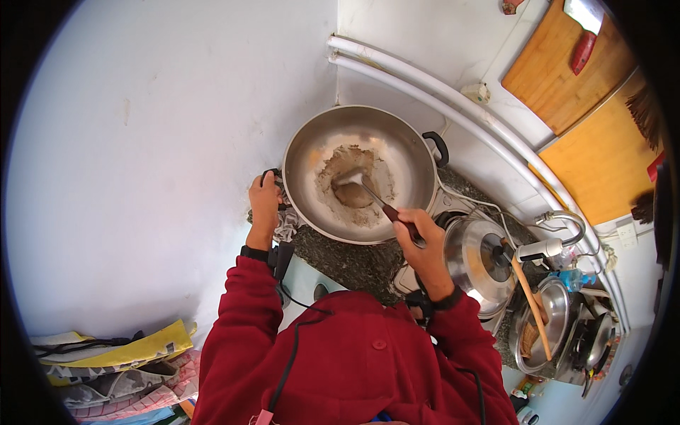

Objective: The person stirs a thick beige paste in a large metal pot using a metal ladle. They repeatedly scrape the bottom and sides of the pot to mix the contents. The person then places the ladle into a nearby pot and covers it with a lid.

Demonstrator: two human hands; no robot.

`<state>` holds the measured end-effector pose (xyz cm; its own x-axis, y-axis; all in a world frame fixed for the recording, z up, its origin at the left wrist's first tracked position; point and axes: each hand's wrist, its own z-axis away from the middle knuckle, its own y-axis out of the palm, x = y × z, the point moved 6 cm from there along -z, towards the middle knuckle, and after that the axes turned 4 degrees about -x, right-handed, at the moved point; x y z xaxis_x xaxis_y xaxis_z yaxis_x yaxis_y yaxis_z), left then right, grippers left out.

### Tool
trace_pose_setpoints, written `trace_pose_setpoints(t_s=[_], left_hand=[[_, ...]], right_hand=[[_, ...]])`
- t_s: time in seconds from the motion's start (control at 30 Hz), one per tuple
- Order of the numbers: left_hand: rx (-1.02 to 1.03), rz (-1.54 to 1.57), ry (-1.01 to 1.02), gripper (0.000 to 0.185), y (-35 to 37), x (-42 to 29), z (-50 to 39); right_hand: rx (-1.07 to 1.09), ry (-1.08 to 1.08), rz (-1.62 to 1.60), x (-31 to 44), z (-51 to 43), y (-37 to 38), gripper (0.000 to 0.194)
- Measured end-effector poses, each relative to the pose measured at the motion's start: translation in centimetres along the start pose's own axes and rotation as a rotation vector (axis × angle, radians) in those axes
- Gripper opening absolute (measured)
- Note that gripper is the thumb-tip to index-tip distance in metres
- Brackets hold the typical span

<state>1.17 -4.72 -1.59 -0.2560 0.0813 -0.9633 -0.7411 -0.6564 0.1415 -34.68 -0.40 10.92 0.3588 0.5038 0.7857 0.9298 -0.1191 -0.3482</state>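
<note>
A wide metal wok (409, 175) with two black side handles stands on the stove corner. At its left side, my left hand (264, 199) is closed around the near black handle. My right hand (427, 247) grips the dark handle of a metal spatula (376, 196), whose blurred head rests in the middle of the wok. Brownish residue (345, 164) and a little murky liquid cover the wok's bottom. A crumpled striped cloth (287, 226) lies beside the wok, just right of my left hand.
Right of the wok stands a lidded metal pot (473, 265). Beyond it are a faucet (542, 248), a wooden rolling pin (531, 308) across a metal basin (558, 297), and a blue bottle (574, 279). White pipes (451, 95) run along the wall near cutting boards (552, 69).
</note>
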Motion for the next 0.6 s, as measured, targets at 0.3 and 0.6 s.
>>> trace_pose_setpoints(t_s=[0.3, 0.6], left_hand=[[0.010, 0.008, -0.012, 0.031, 0.0, -0.1, 0.2], [0.005, 0.009, 0.016, 0.028, 0.3, -0.9, 0.7]], right_hand=[[0.058, 0.036, 0.034, -1.1, -0.1, 0.0, 0.013], [0.004, -0.007, 0.020, -0.8, -0.3, 0.0, 0.015]])
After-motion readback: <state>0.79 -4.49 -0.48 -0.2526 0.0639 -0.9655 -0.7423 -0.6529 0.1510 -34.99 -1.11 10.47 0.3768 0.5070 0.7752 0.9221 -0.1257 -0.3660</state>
